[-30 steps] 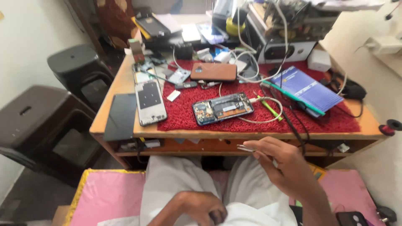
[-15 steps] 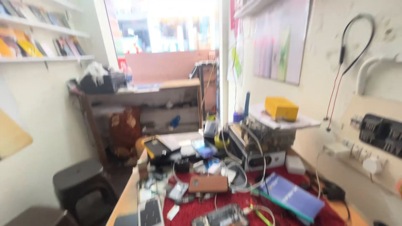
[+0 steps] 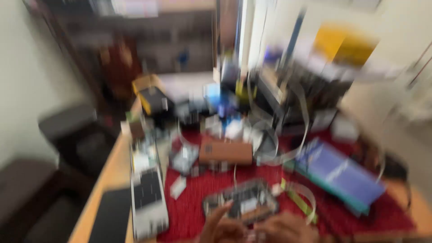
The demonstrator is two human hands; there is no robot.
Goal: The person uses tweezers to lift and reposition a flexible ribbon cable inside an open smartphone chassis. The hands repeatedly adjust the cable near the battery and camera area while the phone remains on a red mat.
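Observation:
The picture is heavily motion-blurred. An opened phone [image 3: 243,203] with its insides showing lies on the red mat [image 3: 202,189] near the front edge of the wooden table [image 3: 105,175]. My left hand [image 3: 219,227] is at the phone's near left corner, one finger raised against it. At the phone's near right edge is my right hand [image 3: 288,229], its fingers touching or just short of the phone. The blur hides whether either hand grips anything.
A brown phone back [image 3: 225,152] lies behind the opened phone. A white phone [image 3: 147,198] and a dark slab [image 3: 110,216] lie at the left, a blue box [image 3: 339,175] at the right. Cables and equipment crowd the back. A dark stool [image 3: 72,130] stands left of the table.
The view swung up to the room and has dropped back to the table. Both hands have moved from my lap up to the opened phone.

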